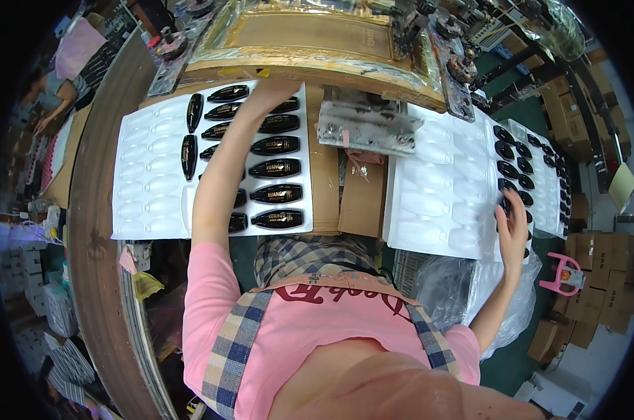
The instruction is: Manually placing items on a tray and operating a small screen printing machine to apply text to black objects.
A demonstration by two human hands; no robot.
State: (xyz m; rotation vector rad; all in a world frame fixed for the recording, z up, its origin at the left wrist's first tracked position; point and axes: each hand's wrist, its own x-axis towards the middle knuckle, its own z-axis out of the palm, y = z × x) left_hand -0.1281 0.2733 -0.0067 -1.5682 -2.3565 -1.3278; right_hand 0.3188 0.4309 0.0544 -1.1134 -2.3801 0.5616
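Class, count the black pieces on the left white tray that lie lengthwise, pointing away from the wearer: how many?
2 visible: a far piece and a nearer piece, both left of the crosswise pieces; the left forearm may hide others.

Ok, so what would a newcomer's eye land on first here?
Probably the shiny black bottles in the white tray at left, and the gold-coloured frame across the top middle. Then the left hand at the frame's lower edge, and the right hand over the right-hand tray.
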